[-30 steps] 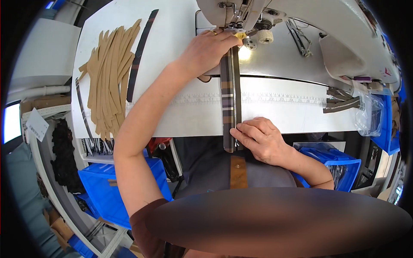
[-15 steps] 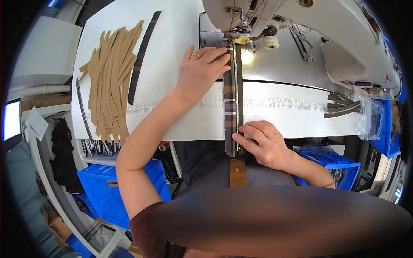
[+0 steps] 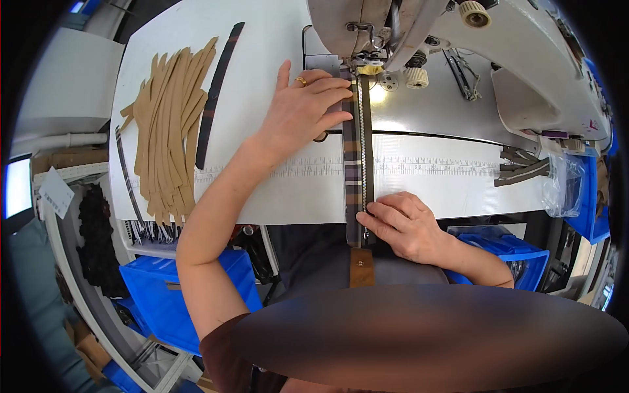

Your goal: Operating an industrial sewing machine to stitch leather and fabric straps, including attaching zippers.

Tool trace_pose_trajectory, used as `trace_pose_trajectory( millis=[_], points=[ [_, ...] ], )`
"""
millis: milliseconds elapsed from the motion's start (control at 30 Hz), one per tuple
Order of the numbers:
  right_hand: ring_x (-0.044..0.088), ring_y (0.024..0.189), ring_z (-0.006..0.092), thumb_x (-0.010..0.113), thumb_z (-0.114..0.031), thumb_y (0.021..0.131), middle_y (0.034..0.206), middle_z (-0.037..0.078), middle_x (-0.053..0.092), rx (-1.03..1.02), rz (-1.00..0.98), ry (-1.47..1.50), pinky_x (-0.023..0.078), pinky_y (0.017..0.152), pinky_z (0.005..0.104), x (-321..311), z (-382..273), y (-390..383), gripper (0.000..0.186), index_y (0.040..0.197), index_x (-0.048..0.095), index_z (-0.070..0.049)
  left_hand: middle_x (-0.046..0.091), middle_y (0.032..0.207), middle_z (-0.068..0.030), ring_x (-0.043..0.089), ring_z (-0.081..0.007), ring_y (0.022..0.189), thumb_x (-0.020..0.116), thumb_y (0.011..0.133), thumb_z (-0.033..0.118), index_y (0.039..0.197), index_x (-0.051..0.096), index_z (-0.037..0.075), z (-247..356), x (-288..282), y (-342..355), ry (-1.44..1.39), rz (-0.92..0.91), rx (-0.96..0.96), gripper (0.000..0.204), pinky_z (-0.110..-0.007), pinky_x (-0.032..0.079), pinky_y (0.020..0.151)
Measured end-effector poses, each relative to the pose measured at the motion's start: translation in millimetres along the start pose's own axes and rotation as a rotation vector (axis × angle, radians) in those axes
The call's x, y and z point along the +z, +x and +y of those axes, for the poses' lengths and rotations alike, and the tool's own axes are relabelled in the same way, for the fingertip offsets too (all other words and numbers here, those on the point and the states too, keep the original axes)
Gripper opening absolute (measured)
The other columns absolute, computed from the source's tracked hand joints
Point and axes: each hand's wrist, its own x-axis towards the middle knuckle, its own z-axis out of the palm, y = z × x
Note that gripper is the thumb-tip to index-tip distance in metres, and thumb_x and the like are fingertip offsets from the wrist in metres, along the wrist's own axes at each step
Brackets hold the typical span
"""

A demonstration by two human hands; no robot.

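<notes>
A plaid fabric strip with a metal zipper (image 3: 358, 164) runs lengthwise from under the presser foot (image 3: 367, 68) of a sewing machine (image 3: 491, 26) to just past the table's front edge. My left hand (image 3: 301, 105) lies open, fingers apart, with fingertips on the strip's left side just below the foot. My right hand (image 3: 403, 226) grips the strip's lower end between thumb and fingers, near the zipper pull. A pile of tan fabric strips (image 3: 170, 131) and a dark plaid strip (image 3: 219, 95) lie on the white table (image 3: 275, 196) to my left.
Loose zippers (image 3: 517, 167) and a plastic bag (image 3: 563, 183) sit at the right end of the table. Metal tweezers (image 3: 465, 75) lie on the machine bed. Blue bins (image 3: 183, 301) (image 3: 586, 223) stand below and beside the table. A screen (image 3: 16, 187) is at far left.
My left hand has moved down and left from the presser foot, fingers spreading apart. The table and strip sit slightly lower in view; my right hand stays on the strip's lower end.
</notes>
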Motion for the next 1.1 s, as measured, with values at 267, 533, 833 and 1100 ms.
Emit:
trace_pose_trajectory(
  millis=[267,533,833,1100],
  points=[
    [0.055,0.097,0.0228,0.062,-0.009,0.069,0.105,0.008,0.056,-0.012,-0.010,0.004,0.047,0.084,0.0353,-0.2,4.4,3.0,0.041,0.109,0.065,0.000,0.064,0.117,0.0065,0.051,-0.0170,0.116,0.066,0.083,0.036,0.107,0.067,0.014,-5.8,2.7,1.6,-0.021,0.028,-0.011,0.032,-0.060,0.017,0.108],
    [0.055,0.097,0.0244,0.062,-0.009,0.068,0.106,0.009,0.056,-0.014,-0.027,-0.020,0.048,0.082,0.0360,-0.7,2.5,2.7,0.042,0.108,0.065,0.001,0.063,0.121,0.0056,0.049,-0.0177,0.122,0.064,0.086,0.036,0.114,0.067,0.017,-3.6,3.0,-0.9,0.028,-0.008,-0.037,0.034,-0.058,0.011,0.111],
    [0.056,0.096,0.0251,0.062,-0.006,0.064,0.106,0.009,0.060,0.026,-0.002,-0.029,0.050,0.079,0.0362,1.4,-0.8,0.6,0.045,0.109,0.068,-0.002,0.063,0.122,0.0062,0.050,-0.0173,0.122,0.063,0.087,0.036,0.115,0.067,0.018,0.2,5.3,-4.3,0.036,0.012,-0.057,0.034,-0.058,0.012,0.111],
    [0.057,0.094,0.0239,0.063,-0.004,0.064,0.104,0.007,0.061,0.041,0.002,-0.049,0.050,0.077,0.0352,0.2,-1.8,1.5,0.043,0.107,0.069,-0.003,0.063,0.123,0.0057,0.049,-0.0187,0.122,0.063,0.087,0.036,0.116,0.067,0.019,-2.1,7.1,-4.0,0.043,0.020,-0.050,0.034,-0.060,0.011,0.110]
  ],
)
